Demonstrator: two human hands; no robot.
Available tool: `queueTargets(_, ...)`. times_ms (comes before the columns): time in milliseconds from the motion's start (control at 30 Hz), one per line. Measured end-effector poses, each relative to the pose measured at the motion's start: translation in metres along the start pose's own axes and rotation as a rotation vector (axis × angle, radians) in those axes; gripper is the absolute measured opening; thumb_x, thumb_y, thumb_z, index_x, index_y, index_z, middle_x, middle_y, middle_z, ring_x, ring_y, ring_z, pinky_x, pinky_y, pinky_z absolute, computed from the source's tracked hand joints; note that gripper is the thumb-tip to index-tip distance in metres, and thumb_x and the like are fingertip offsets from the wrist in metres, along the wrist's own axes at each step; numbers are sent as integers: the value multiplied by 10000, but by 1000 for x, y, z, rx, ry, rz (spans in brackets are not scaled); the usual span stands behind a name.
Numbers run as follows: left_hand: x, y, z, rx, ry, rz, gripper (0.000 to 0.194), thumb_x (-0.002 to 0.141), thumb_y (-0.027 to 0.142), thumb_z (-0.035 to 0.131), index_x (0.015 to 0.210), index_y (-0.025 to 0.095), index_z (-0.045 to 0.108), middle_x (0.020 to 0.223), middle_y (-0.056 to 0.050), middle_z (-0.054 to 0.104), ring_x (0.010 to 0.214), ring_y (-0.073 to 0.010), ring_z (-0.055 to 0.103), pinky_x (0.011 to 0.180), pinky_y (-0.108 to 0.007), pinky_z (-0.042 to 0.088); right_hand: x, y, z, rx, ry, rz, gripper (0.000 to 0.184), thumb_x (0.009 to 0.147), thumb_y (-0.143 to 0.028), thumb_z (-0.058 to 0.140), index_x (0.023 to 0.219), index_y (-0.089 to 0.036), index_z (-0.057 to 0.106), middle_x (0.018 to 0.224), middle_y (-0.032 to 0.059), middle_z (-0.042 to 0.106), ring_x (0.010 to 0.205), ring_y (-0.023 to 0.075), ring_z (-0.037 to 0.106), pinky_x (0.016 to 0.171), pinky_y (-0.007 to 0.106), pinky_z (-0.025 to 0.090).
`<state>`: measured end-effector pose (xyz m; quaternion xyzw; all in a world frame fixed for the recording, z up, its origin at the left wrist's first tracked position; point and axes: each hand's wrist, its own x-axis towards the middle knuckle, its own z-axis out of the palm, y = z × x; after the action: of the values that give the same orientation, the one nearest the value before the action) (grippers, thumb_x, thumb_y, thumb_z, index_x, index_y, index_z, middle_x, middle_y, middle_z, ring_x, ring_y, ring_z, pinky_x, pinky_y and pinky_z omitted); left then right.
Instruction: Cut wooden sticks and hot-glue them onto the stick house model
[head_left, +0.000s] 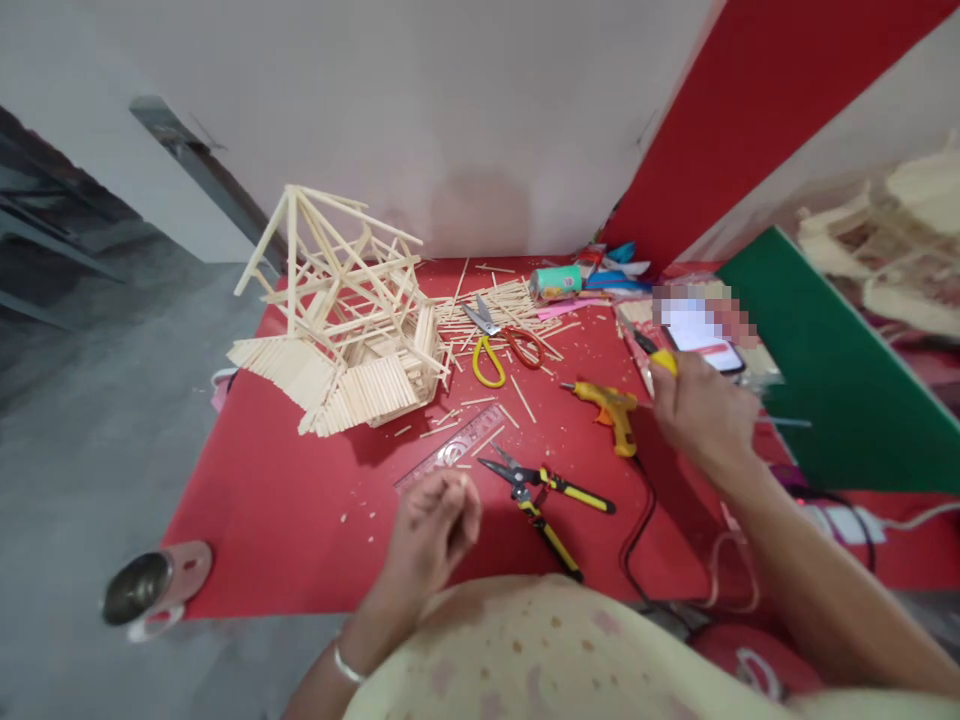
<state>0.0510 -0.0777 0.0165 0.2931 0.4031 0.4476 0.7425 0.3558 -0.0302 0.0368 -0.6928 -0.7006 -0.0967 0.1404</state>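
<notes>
My left hand (439, 520) hovers over the front of the red table, fingers curled together; whatever they pinch is too small to make out. Just beyond it lies a clear ruler (454, 447), with yellow-and-black snips (529, 490) to its right, jaws apart. At the right, my right hand (701, 405) is closed around a yellow-and-black tool (663, 361), its kind unclear, beside a phone (701, 335). A yellow glue gun (611, 410) rests left of that hand. On the left stands a model of wooden sticks (352, 290) with an open roof frame.
Scissors (491, 345) with red and yellow handles lie on loose sticks (502, 300) near the wall. Behind them is a green can (555, 282). A mug (161, 585) sits at the front left corner. A green board (840, 370) leans at right; a black cord (646, 510) crosses the table.
</notes>
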Motion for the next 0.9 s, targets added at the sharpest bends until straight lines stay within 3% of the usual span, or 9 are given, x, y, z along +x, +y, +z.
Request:
queueTargets(33,4,-2,1,5,13,-33,402,874,527,699,736,168,581,470,52,491,344,-29,277,349,-175,174,2,2,-4,-51,39,59,567,1045,-500,272,1087,-80,651,764,153,651,647,232,541,637,332,291)
queueTargets(133,22,-11,6,-33,-26,34,373,899,545,654,872,177,603,553,40,580,333,-37,314,336,-181,180,-7,-19,-8,26,-37,-234,511,1021,-541,364,1053,-132,669,851,136,695,722,233,600,622,323,309)
queueTargets(200,30,-16,8,8,-22,65,363,919,531,634,906,169,605,604,28,620,338,-34,342,342,-182,194,-19,-44,-7,156,-10,-426,453,1032,-501,386,998,-143,661,841,106,700,724,206,608,635,313,337)
queueTargets(267,33,-18,7,52,-3,92,344,922,503,645,893,163,599,627,26,632,346,-25,357,356,-179,215,-29,-64,-4,234,-3,-497,400,1039,-456,412,988,-136,646,806,87,689,705,188,600,634,307,343)
queueTargets(367,31,-17,3,93,14,113,336,919,485,656,859,162,589,636,30,626,357,-17,365,375,-175,238,-35,-74,2,250,-14,-488,360,1039,-430,435,1002,-130,631,799,87,686,704,186,597,629,312,339)
queueTargets(600,32,-18,5,149,27,122,317,930,463,639,846,160,591,658,27,616,374,-17,374,388,-175,242,-36,-71,9,262,-80,-453,359,1041,-444,432,1005,-144,624,812,86,688,730,183,600,638,310,330)
queueTargets(900,29,-18,6,132,-1,109,298,952,433,611,834,161,587,663,28,611,375,-17,356,377,-177,231,-40,-74,12,261,-61,-454,368,1037,-453,442,995,-141,631,788,69,665,685,176,565,621,318,303)
